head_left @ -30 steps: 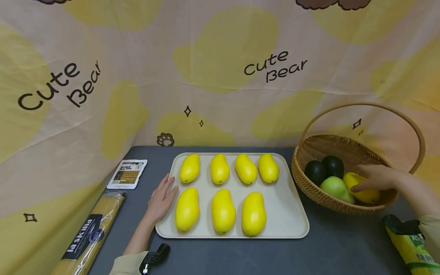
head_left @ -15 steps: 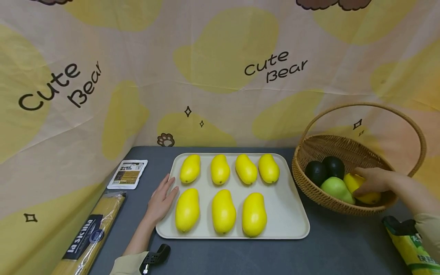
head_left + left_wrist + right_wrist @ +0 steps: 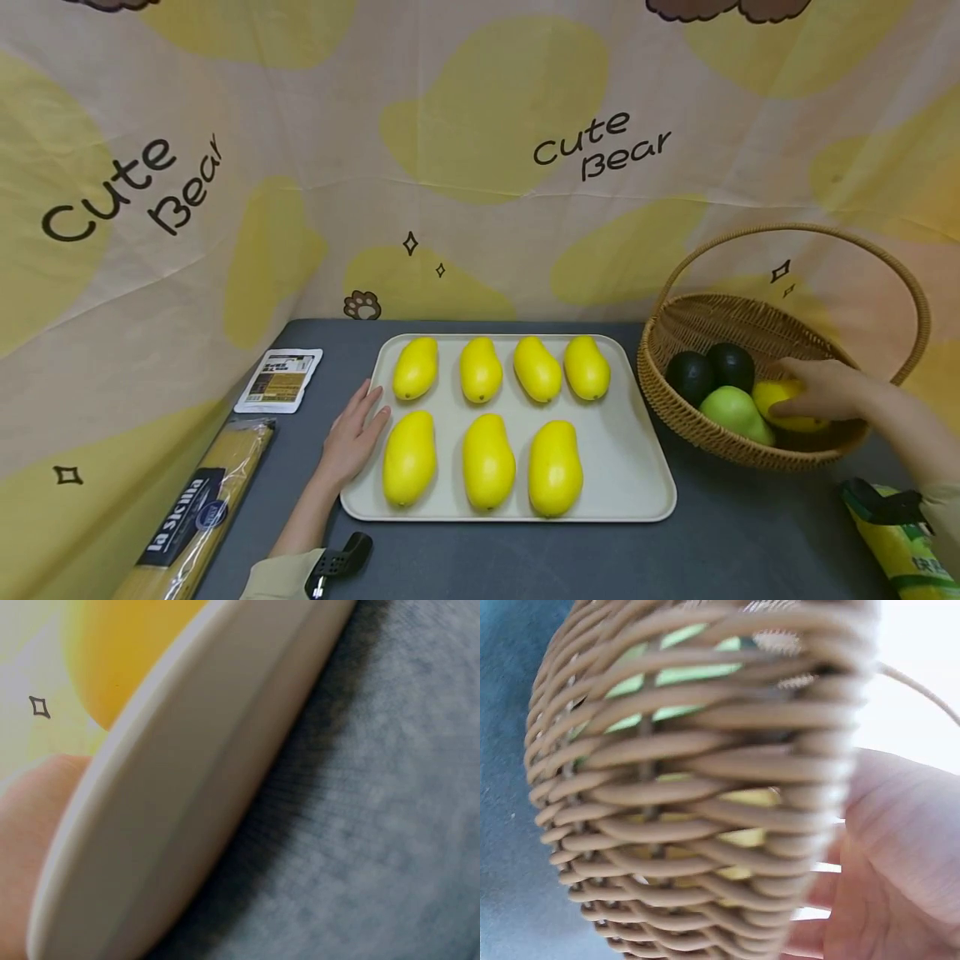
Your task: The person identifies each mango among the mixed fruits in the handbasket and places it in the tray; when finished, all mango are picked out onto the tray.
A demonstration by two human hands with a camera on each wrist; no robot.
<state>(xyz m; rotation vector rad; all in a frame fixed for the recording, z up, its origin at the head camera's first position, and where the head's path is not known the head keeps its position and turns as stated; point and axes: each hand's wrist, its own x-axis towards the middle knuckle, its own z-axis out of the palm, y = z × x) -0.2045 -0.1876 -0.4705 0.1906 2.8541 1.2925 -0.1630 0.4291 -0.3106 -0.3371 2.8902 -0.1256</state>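
Note:
My left hand [image 3: 351,437] rests on the left rim of a white tray [image 3: 626,467], its fingers spread and fairly straight. Several yellow mangoes [image 3: 488,461] lie on that tray in two rows. To the right, my right hand [image 3: 828,390] reaches into a wicker basket [image 3: 708,432] and grips a yellow mango [image 3: 776,392], thumb on the near side; the far fingertips are partly hidden. Beside it in the basket sit a green apple [image 3: 731,412] and two dark avocados [image 3: 690,377]. In the right wrist view the basket's wall [image 3: 697,765] hides most of the mango.
A pack of spaghetti [image 3: 202,508] and a white sachet [image 3: 278,381] lie left of the tray. A yellow-green bag [image 3: 896,533] lies below the right forearm. The basket's tall handle [image 3: 795,227] arches over its opening. A printed cloth hangs behind.
My right hand has closed in on the mango in the basket, and the mango has turned slightly under it. One avocado has shifted a little. The left hand has stayed put.

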